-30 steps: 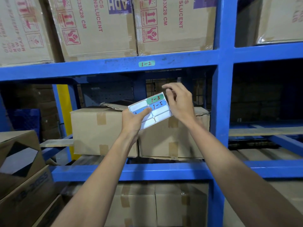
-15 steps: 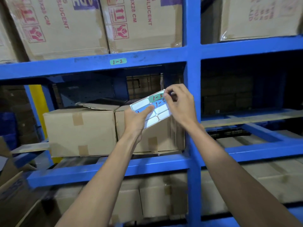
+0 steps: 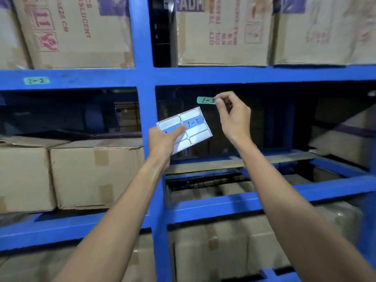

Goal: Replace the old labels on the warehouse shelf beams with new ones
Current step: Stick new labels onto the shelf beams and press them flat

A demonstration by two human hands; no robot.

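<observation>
Head view: right hand (image 3: pixel 234 117) pinches green "1-3" label (image 3: pixel 206 100), peeled; left hand (image 3: pixel 164 140) grips sticker sheet (image 3: pixel 189 129) beside it. Next: press onto beam (image 3: pixel 254 75) above.

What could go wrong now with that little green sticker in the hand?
1. The right hand pinches the green 1-3 label by one end only, so the free end might curl over and stick to itself or to a finger.
2. The beam above is long and bare here, so the label could go on crooked.
3. The left hand holds the label sheet with its thumb on a blue label, which might smudge or lift it.
</observation>
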